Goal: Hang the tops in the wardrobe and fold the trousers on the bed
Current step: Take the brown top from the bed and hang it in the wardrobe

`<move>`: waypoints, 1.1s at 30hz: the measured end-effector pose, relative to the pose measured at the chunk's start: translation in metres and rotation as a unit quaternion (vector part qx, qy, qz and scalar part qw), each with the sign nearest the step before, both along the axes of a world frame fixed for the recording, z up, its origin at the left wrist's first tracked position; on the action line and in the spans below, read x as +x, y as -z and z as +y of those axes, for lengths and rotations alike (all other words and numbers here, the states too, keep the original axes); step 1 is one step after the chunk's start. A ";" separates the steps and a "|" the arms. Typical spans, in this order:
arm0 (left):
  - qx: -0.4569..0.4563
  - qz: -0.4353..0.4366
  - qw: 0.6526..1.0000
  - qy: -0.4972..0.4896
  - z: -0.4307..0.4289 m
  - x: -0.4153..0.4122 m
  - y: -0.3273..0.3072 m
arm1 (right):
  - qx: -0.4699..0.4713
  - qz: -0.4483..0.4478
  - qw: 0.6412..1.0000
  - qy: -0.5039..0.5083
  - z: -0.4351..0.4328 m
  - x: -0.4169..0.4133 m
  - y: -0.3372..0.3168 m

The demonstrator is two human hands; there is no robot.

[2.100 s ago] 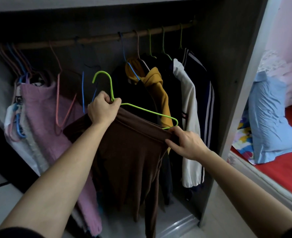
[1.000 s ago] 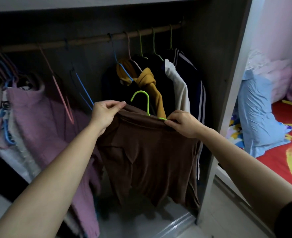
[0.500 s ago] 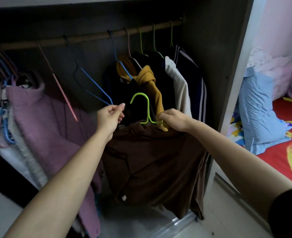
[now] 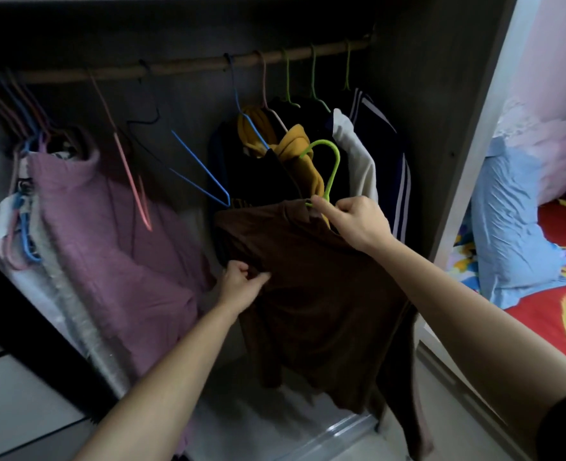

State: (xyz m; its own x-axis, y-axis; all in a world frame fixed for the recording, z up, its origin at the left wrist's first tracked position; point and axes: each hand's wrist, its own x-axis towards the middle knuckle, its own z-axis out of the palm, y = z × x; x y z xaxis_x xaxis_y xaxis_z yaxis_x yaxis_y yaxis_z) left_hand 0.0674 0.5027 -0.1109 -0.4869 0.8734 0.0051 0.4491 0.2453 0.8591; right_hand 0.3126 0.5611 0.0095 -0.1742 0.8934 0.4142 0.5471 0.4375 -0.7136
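Gripping brown top, both hands closed: green hanger hook points up-left.

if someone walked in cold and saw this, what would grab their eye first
Most likely the brown top in the middle, on a lime green hanger not yet hooked on the wooden rail. The right hand holds it at the collar and the left hand pinches the fabric lower down. Next come the pink sweater hanging at the left of the wardrobe and the bright red bedsheet at the far right.
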 end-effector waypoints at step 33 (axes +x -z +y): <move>-0.062 0.254 0.950 0.170 0.014 -0.013 -0.090 | -0.049 -0.155 0.984 -0.075 0.020 0.010 -0.023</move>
